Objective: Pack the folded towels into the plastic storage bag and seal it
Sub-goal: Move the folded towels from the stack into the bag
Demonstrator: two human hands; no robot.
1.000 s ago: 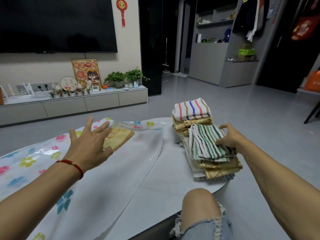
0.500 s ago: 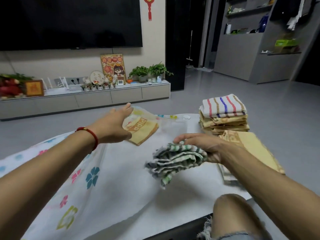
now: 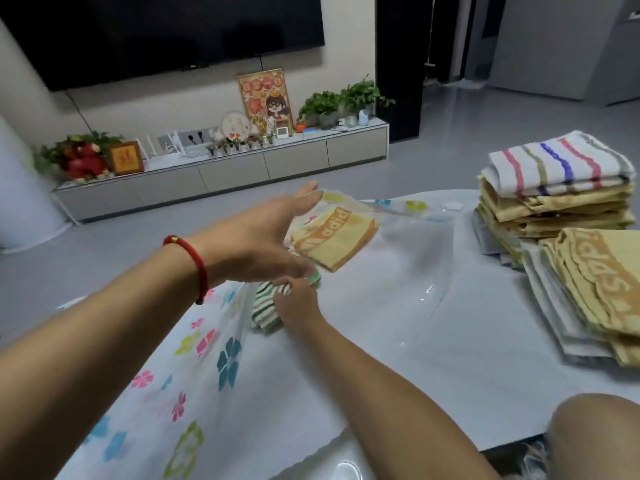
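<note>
Two hands meet over the plastic storage bag, which lies flat across the white table, clear toward the right and printed with coloured flowers toward the left. The right hand grips a folded green-and-white striped towel, fingers curled round its edge, holding it low at the bag where the flowered part begins; whether it is already inside the plastic cannot be told. The left hand, with a red bracelet at the wrist, hovers just above with fingers straight and spread wide, holding nothing. A yellow towel lies in the bag's far end. On the table's right side stand two stacks: a far stack topped by a multicoloured striped towel, and a near stack topped by yellow.
</note>
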